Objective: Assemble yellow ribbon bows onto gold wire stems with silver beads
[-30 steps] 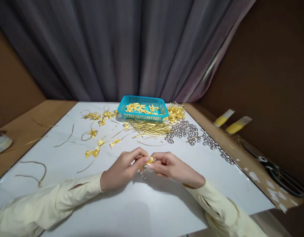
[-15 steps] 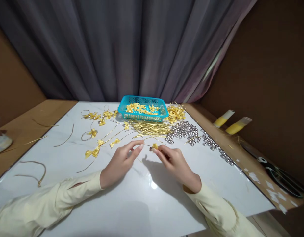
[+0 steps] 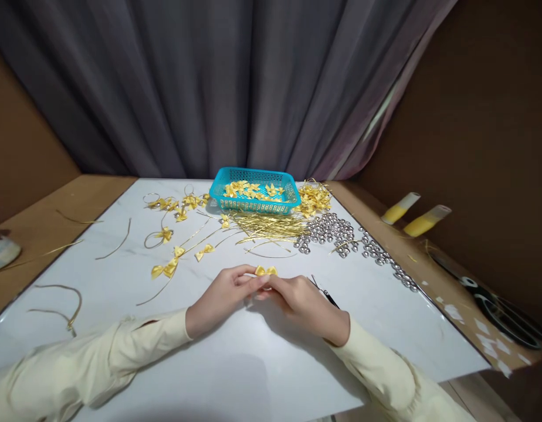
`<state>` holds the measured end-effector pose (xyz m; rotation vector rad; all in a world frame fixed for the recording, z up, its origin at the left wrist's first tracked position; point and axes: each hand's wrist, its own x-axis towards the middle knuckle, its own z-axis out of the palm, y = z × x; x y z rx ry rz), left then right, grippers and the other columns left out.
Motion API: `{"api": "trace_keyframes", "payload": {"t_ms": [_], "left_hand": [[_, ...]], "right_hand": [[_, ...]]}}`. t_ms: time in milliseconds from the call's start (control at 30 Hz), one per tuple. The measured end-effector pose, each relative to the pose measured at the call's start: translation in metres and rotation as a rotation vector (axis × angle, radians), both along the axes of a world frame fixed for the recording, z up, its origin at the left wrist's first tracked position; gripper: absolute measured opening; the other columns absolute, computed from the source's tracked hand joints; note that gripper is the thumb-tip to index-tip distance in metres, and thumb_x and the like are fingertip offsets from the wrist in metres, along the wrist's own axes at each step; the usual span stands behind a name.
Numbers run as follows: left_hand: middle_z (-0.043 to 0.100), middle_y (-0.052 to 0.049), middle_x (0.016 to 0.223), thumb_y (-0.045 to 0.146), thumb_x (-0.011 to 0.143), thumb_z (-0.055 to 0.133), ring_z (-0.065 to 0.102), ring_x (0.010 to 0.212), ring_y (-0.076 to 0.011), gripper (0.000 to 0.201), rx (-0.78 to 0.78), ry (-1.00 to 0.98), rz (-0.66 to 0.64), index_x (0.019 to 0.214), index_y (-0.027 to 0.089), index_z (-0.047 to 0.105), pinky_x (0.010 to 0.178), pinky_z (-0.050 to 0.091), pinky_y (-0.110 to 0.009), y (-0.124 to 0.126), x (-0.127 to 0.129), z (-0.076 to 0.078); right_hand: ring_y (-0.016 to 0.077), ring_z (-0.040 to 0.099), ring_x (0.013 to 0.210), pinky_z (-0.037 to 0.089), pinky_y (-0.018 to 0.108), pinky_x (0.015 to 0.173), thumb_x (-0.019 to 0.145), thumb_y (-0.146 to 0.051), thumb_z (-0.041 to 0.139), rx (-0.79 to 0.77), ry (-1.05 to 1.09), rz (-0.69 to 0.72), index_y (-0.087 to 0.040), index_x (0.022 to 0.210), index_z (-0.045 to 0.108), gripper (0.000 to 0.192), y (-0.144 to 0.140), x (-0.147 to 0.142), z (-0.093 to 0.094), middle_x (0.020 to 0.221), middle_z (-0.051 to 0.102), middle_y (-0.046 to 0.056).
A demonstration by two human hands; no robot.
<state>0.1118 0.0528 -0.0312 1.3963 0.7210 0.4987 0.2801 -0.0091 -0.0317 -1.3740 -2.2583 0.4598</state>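
Close together over the white table (image 3: 236, 363), my two hands meet at a small yellow ribbon bow (image 3: 266, 271). My left hand (image 3: 220, 296) is closed, with thumb and forefinger pinching at the bow's lower edge. Touching it from the other side, my right hand (image 3: 301, 302) is also closed on the bow. The fingers hide the bow's underside. Just beyond the hands lies a thin wire tie (image 3: 271, 254). Partly covered by my right wrist is a slim dark tool (image 3: 327, 295), its kind unclear.
Bows fill part of a blue basket (image 3: 254, 205) at the back. In front lies a pile of gold wire ties (image 3: 271, 227), beside silver heart-like pieces (image 3: 328, 231). Bows with wires (image 3: 165, 235) lie left. Black-handled scissors (image 3: 495, 308) and two yellow-filled tubes (image 3: 427, 221) are at right.
My hands were apart, the bow in the right one; now they have come together, both on it. The right hand moved left and nearer me, uncovering the dark tool and a wire tie.
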Motion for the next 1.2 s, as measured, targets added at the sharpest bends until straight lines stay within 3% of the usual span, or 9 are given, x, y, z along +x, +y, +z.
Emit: {"api": "trace_keyframes", "payload": {"t_ms": [133, 267, 433, 667, 867, 1200], "left_hand": [[0.064, -0.001, 0.068, 0.040, 0.082, 0.054, 0.056, 0.063, -0.0131, 0.028, 0.102, 0.009, 0.024, 0.075, 0.013, 0.062, 0.055, 0.040, -0.022, 0.001, 0.000, -0.002], [0.069, -0.006, 0.076, 0.038, 0.085, 0.051, 0.061, 0.069, -0.0163, 0.028, 0.082, 0.011, 0.026, 0.081, 0.013, 0.062, 0.060, 0.043, -0.024, 0.002, 0.000, -0.003], [0.069, -0.005, 0.074, 0.039, 0.085, 0.052, 0.062, 0.066, -0.0162, 0.029, 0.135, 0.023, 0.021, 0.080, 0.013, 0.064, 0.060, 0.044, -0.025, 0.000, -0.001, -0.001], [0.068, -0.006, 0.071, 0.040, 0.084, 0.052, 0.059, 0.065, -0.0160, 0.030, 0.099, -0.021, -0.008, 0.079, 0.013, 0.065, 0.059, 0.043, -0.026, -0.002, -0.002, -0.001], [0.069, -0.009, 0.072, 0.042, 0.087, 0.046, 0.056, 0.064, -0.0155, 0.037, -0.002, -0.082, -0.023, 0.078, 0.011, 0.063, 0.059, 0.041, -0.026, -0.001, 0.000, -0.003], [0.068, -0.005, 0.068, 0.042, 0.083, 0.054, 0.058, 0.060, -0.0148, 0.031, 0.095, -0.039, 0.029, 0.074, 0.013, 0.063, 0.059, 0.043, -0.026, -0.003, 0.000, -0.002]], "right_hand": [[0.0088, 0.048, 0.047, 0.031, 0.020, 0.048, 0.090, -0.029, 0.046, -0.092, 0.254, -0.027, -0.018, 0.088, 0.059, 0.018, 0.002, 0.003, 0.008, 0.067, 0.064, 0.001], [0.0077, 0.032, 0.041, 0.026, 0.021, 0.044, 0.087, -0.039, 0.051, -0.111, 0.417, -0.257, -0.017, 0.082, 0.054, 0.022, 0.004, 0.009, 0.014, 0.045, 0.042, -0.007], [0.0071, 0.033, 0.039, 0.024, 0.020, 0.040, 0.081, -0.053, 0.053, -0.359, 0.587, -0.365, -0.018, 0.076, 0.049, 0.035, 0.009, 0.009, 0.013, 0.042, 0.041, -0.008], [0.0058, 0.029, 0.038, 0.020, 0.019, 0.039, 0.076, -0.056, 0.057, -0.520, 0.670, -0.328, -0.018, 0.070, 0.047, 0.040, 0.010, 0.002, 0.012, 0.041, 0.039, -0.009], [0.0055, 0.029, 0.039, 0.020, 0.019, 0.040, 0.078, -0.053, 0.057, -0.477, 0.715, -0.307, -0.018, 0.069, 0.046, 0.038, 0.008, -0.002, 0.011, 0.042, 0.038, -0.009], [0.0059, 0.030, 0.039, 0.021, 0.020, 0.041, 0.079, -0.053, 0.055, -0.486, 0.723, -0.294, -0.018, 0.071, 0.048, 0.037, 0.006, -0.001, 0.012, 0.042, 0.039, -0.009]]}}
